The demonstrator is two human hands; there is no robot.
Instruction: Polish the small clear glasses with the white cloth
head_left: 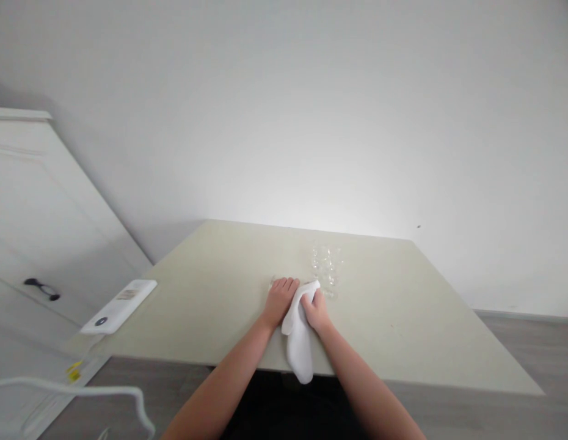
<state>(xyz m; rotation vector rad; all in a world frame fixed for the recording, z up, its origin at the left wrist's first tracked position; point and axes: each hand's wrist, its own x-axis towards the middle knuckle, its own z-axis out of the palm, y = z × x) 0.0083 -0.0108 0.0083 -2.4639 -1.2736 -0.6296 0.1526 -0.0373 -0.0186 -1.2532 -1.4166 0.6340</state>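
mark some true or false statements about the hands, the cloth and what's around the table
1. The right hand grips a white cloth. True.
2. The left hand is wide apart from the cloth. False: the left hand is close beside it.
3. Clear items lie on the table beyond the hands. True.
4. The cabinet handle is bright red. False: the cabinet handle is black.
5. A white box is at the left side of the table. True.
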